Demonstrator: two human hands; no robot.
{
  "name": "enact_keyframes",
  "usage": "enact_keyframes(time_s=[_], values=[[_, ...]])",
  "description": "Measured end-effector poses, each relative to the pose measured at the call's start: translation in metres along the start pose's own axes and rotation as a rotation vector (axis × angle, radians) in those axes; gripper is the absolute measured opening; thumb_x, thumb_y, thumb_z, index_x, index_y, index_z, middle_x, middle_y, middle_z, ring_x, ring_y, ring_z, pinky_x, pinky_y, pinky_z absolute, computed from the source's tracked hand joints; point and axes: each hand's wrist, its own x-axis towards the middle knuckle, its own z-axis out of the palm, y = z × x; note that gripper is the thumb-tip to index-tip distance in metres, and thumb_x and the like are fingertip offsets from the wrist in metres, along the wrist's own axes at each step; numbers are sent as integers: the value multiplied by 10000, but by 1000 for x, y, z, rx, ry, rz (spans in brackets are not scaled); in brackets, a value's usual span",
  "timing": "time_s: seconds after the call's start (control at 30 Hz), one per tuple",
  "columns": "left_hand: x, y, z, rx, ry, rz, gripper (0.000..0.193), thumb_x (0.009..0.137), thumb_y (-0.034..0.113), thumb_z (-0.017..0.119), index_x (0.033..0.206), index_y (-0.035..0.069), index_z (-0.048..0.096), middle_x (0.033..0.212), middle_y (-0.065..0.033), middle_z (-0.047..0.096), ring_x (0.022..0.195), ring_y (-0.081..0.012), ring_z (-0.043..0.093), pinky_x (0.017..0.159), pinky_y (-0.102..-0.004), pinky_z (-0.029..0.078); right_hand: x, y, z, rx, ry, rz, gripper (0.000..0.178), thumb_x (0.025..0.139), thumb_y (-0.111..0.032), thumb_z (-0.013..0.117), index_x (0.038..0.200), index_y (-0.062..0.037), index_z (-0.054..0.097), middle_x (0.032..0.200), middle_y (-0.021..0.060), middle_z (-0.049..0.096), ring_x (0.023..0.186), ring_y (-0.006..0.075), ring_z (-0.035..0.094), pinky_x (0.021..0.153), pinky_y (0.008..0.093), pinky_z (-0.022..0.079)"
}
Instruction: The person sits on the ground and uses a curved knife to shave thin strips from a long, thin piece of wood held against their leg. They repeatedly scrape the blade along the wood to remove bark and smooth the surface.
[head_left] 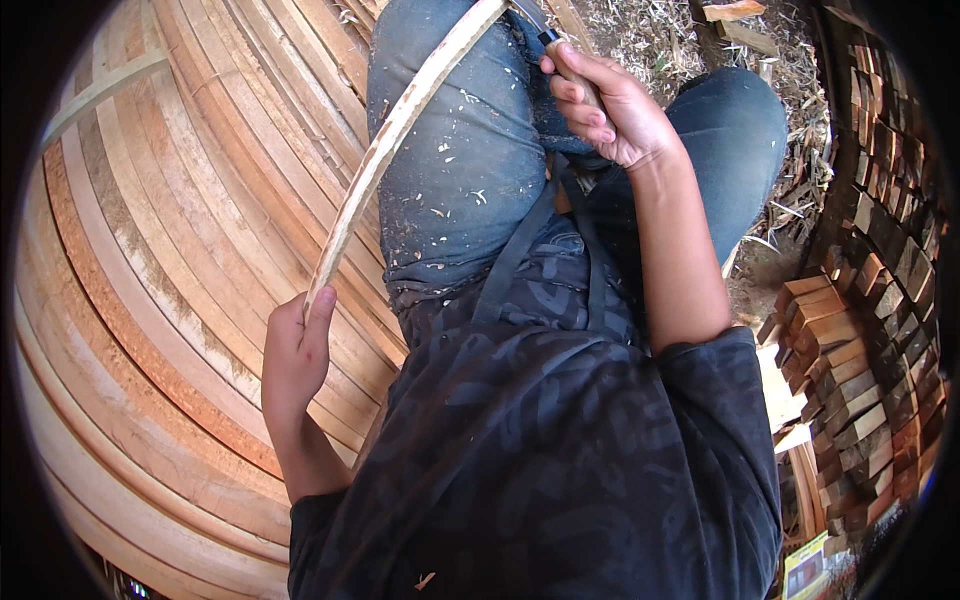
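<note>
A long pale wooden strip with brown patches slants across my thigh and runs to the top edge of the view, where its far end is cut off. My left hand is closed round its near end, thumb along the top. In my right hand is a knife with a wooden handle and a dark collar, fingers wrapped about the grip. Its blade points up and left toward the strip's far part; only a piece of the blade shows, and whether it touches the wood I cannot tell.
Long planks lie side by side on the left, a pale thin strip across them. Wood shavings litter the ground ahead and cling to my jeans. Stacked wood pieces rise on the right.
</note>
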Motion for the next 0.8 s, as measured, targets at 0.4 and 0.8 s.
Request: enact_keyframes(time_s=[0.4, 0.8], values=[[2, -4, -3, 11, -15, -1, 466, 998, 310, 480, 657, -5, 441, 528, -17, 303, 527, -86, 283, 454, -312, 265, 17, 29, 15, -1047, 621, -755, 410, 908, -338, 627, 689, 8, 639, 566, 13, 554, 486, 92, 518, 469, 255, 388], [-3, -4, -1, 5, 9, -16, 454, 998, 305, 480, 676, -13, 453, 530, -21, 319, 529, -89, 294, 462, -312, 276, 1, 12, 30, -135, 335, -150, 361, 948, -374, 569, 1007, -18, 565, 579, -44, 423, 389, 3, 287, 321, 163, 210]])
